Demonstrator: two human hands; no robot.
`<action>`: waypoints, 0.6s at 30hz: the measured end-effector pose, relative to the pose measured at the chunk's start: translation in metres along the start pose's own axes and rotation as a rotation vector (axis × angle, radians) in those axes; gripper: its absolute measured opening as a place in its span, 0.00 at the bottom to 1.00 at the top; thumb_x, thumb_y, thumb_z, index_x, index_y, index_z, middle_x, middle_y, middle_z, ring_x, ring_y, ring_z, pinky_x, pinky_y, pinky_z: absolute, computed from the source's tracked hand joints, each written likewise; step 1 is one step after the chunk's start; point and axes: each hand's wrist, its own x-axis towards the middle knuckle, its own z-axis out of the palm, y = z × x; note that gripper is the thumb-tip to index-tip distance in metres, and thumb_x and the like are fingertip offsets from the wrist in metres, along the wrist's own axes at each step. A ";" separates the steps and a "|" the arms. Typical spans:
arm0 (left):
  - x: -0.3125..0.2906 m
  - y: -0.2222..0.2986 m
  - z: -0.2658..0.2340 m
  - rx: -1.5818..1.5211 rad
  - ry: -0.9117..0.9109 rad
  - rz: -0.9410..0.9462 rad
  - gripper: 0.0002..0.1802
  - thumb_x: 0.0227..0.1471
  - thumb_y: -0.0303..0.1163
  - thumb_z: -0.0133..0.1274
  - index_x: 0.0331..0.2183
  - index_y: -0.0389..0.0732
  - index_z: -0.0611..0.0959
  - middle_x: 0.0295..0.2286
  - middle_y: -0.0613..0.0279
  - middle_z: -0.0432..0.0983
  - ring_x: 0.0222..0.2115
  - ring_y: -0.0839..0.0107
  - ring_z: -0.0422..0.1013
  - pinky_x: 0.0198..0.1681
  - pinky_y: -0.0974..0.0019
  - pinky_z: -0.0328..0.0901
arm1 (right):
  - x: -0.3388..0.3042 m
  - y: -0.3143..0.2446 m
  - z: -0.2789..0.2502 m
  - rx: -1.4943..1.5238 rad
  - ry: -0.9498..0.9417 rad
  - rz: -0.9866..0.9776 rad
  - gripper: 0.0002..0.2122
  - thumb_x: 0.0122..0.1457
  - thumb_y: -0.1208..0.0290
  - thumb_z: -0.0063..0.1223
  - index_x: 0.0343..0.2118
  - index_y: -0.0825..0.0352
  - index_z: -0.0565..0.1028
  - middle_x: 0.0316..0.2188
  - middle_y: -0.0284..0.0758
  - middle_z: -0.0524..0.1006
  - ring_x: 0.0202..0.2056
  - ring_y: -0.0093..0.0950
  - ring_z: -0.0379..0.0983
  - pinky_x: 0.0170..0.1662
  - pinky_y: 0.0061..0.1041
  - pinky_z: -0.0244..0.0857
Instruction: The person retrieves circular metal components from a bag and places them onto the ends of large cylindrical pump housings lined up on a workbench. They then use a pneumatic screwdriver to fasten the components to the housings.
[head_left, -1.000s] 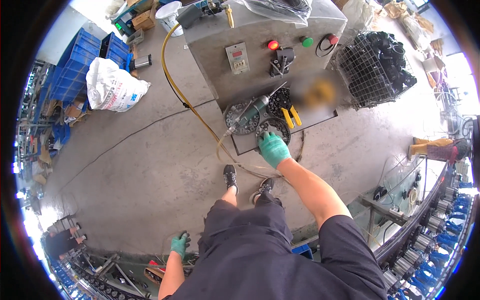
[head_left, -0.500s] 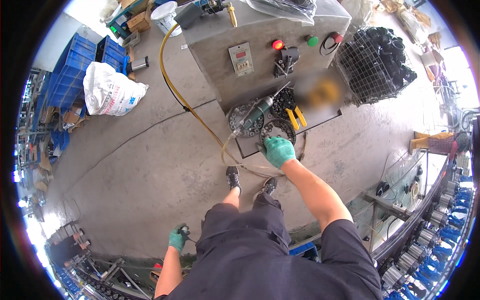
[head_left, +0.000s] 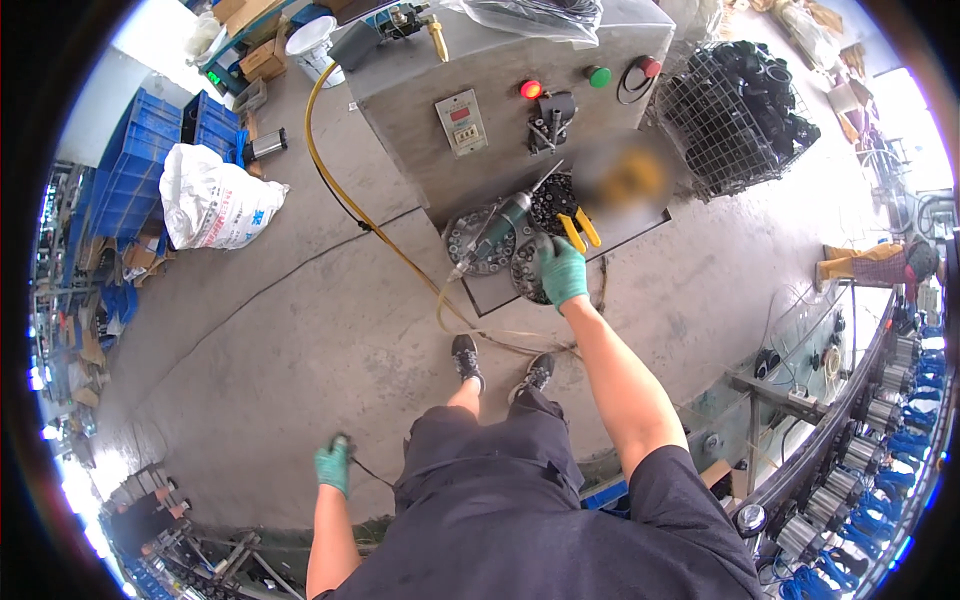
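Observation:
My right hand, in a green glove, reaches over the right side of a round tray of small dark parts. Its fingers look drawn together, with greyish tips; what they hold, if anything, is hidden. Beside that tray, a green power screwdriver with a long bit and a hose lies across another round tray of small parts. Yellow-handled pliers rest just beyond my right hand, by a third tray. Low on the left, my gloved left hand is closed round a small dark piece with a thin cord.
A grey metal machine with lit red and green buttons stands ahead. A wire basket of black parts is at its right. The yellow hose loops to the floor. A white sack sits left; a conveyor line runs along the right.
My right hand has moved up and over the tray, nearer the pliers. My left hand has swung outward to the left, away from my body. The view has shifted slightly.

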 end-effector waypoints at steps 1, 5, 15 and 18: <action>0.013 0.019 0.001 -0.028 0.106 0.046 0.19 0.64 0.38 0.55 0.51 0.38 0.81 0.41 0.58 0.82 0.35 0.67 0.79 0.35 0.64 0.74 | 0.008 0.004 -0.005 0.160 0.016 0.122 0.18 0.67 0.56 0.51 0.33 0.69 0.78 0.25 0.47 0.79 0.28 0.46 0.76 0.35 0.40 0.68; -0.009 0.181 0.081 -0.071 0.056 0.375 0.20 0.66 0.41 0.51 0.52 0.37 0.80 0.42 0.57 0.82 0.39 0.67 0.79 0.44 0.61 0.74 | -0.020 -0.061 -0.064 1.051 -0.173 0.641 0.18 0.68 0.51 0.51 0.24 0.52 0.64 0.15 0.21 0.60 0.14 0.20 0.57 0.17 0.24 0.49; -0.219 0.296 0.400 0.069 -1.569 0.804 0.22 0.66 0.43 0.42 0.57 0.43 0.72 0.54 0.61 0.70 0.57 0.63 0.64 0.64 0.56 0.56 | -0.185 -0.128 -0.192 -0.278 -0.170 -0.337 0.13 0.61 0.63 0.52 0.45 0.62 0.77 0.46 0.43 0.78 0.46 0.38 0.78 0.45 0.41 0.71; -0.200 0.245 0.447 0.082 -1.683 0.721 0.23 0.65 0.44 0.45 0.57 0.45 0.73 0.55 0.61 0.69 0.58 0.62 0.63 0.62 0.55 0.56 | -0.217 -0.096 -0.234 0.155 0.278 -0.343 0.11 0.56 0.66 0.54 0.39 0.64 0.78 0.40 0.41 0.79 0.41 0.36 0.77 0.44 0.37 0.70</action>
